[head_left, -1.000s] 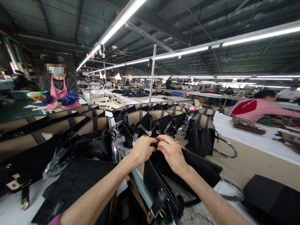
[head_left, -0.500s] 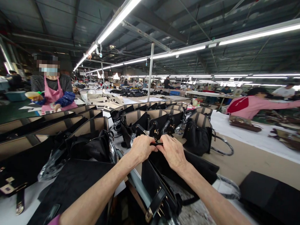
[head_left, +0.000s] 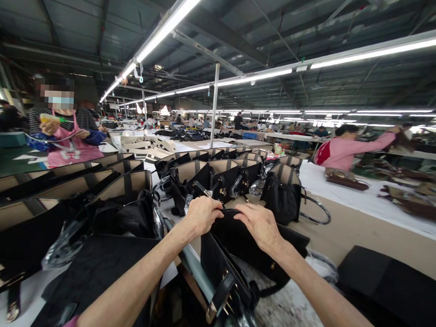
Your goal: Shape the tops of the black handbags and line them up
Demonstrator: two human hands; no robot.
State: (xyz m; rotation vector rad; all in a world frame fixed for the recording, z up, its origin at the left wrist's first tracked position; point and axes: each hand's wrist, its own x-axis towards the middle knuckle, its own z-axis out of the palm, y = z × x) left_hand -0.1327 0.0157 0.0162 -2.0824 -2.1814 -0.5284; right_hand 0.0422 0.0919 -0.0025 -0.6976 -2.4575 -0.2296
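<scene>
Bag point(head_left: 215, 260) sat near centre by the bench point(head_left: 346, 215), top edge point(head_left: 231, 212) pinched in the left hand point(head_left: 203, 216) and right hand point(head_left: 261, 226), kinda spaced apart, probably keeping it straight; other bags point(head_left: 72, 188) stood packed left, maybe saving room.

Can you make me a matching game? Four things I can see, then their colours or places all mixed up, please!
Things:
1. Left hand and right hand
2. Apron
3. Pole
4. Lining inside the standing bags

Colours and places:
A. Pink
B. Beige
C. At the top edge of a black bag
D. Tall, thin and upright

Pairs: 1-C, 2-A, 3-D, 4-B
</scene>
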